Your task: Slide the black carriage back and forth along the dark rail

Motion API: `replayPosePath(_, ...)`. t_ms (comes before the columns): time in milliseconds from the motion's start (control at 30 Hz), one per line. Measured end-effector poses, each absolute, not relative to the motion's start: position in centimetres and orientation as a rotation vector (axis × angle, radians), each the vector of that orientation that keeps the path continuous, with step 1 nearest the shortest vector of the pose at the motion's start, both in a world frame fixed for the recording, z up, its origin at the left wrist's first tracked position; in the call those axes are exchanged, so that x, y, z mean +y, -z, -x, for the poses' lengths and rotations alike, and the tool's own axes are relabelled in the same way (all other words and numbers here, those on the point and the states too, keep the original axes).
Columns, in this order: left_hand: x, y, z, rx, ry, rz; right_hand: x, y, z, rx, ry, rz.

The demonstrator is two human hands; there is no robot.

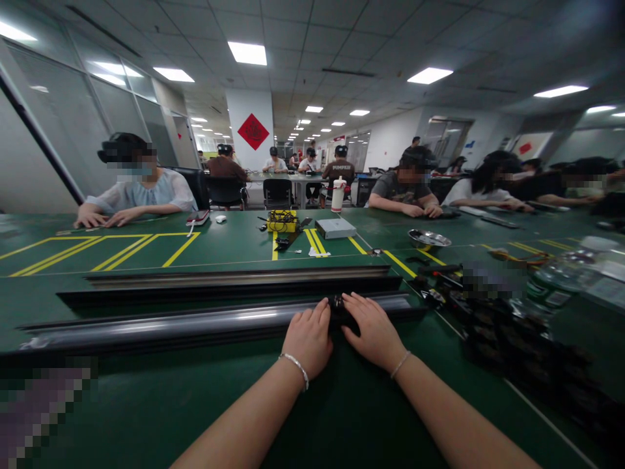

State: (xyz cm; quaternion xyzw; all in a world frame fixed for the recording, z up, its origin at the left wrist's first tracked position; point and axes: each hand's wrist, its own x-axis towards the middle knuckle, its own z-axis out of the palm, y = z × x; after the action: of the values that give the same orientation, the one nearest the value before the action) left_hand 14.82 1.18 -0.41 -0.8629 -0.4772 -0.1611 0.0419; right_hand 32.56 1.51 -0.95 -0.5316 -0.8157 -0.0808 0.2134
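A small black part (337,302) lies between my hands, over the right portion of a long grey-and-black rail (195,324). My left hand (307,339) has its fingers bent together against the part's left side; its thumb is hidden. From the right, my right hand (375,331) grips the same part, index finger on top and thumb below. How firmly each hand holds it is hard to see. Behind this rail, parallel to it, lies another long black rail (229,287).
Many dark parts (527,352) lie heaped at right beside a clear plastic bottle (559,277). Farther back are a metal bowl (428,239), a grey box (335,228), a yellow holder with black cables (282,221) and a white cup (338,195). Other people sit across the green table (234,251).
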Motion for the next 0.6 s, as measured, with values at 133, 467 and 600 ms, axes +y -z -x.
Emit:
replayPosePath(133,1.13,0.40,-14.81,-1.439,0.497,2.626,1.55,0.89,-32.52,-2.261,0.218,1.472)
replayPosePath(467,1.14,0.53,-14.93,-1.419,0.479,2.608,1.63,1.03,-32.60,-2.248,0.217,1.470)
replayPosePath(600,1.16,0.55,-14.91,-1.424,0.469,2.607,1.67,1.09,-32.61,-2.233,0.215,1.468)
